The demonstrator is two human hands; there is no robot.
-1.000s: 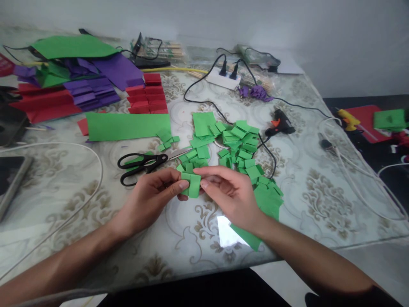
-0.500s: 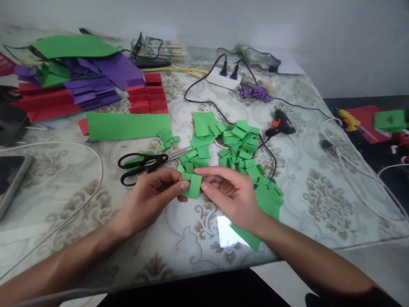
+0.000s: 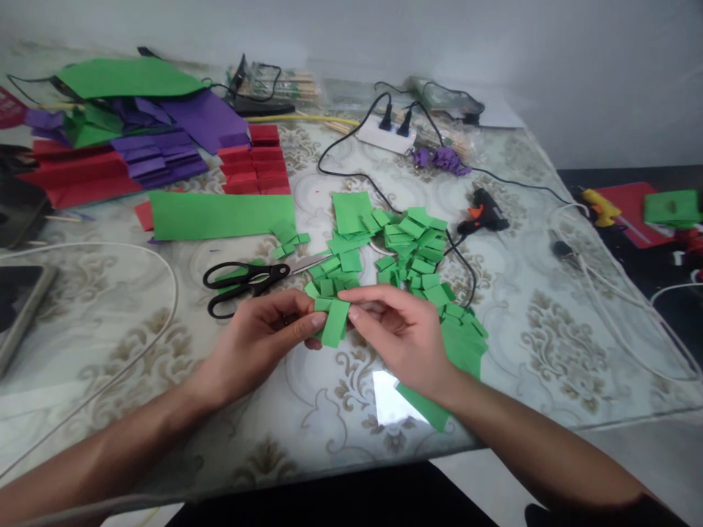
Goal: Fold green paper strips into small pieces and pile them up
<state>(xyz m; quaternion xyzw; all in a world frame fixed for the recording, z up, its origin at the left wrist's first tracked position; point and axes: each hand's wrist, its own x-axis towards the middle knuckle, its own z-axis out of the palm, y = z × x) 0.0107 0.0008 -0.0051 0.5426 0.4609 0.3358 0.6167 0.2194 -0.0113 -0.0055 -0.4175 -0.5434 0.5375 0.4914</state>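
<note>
A small folded green paper piece (image 3: pixel 335 323) is held above the table between both hands. My left hand (image 3: pixel 258 344) pinches its left edge with thumb and forefinger. My right hand (image 3: pixel 398 333) pinches its right edge, the other fingers curled. Just behind them lies a heap of small green paper pieces (image 3: pixel 406 252). Black-handled scissors (image 3: pixel 247 282) lie on the table left of the heap, close to my left hand.
A long green paper strip (image 3: pixel 220 214) lies beyond the scissors. Stacks of red (image 3: pixel 255 162), purple (image 3: pixel 165 150) and green paper (image 3: pixel 126 79) fill the back left. A black glue gun (image 3: pixel 483 210), a power strip (image 3: pixel 384 134) and cables sit at the back right. A tablet (image 3: pixel 16 307) lies at the left edge.
The green piece between my fingers has tilted and dropped slightly lower. Both hands stay in the same place.
</note>
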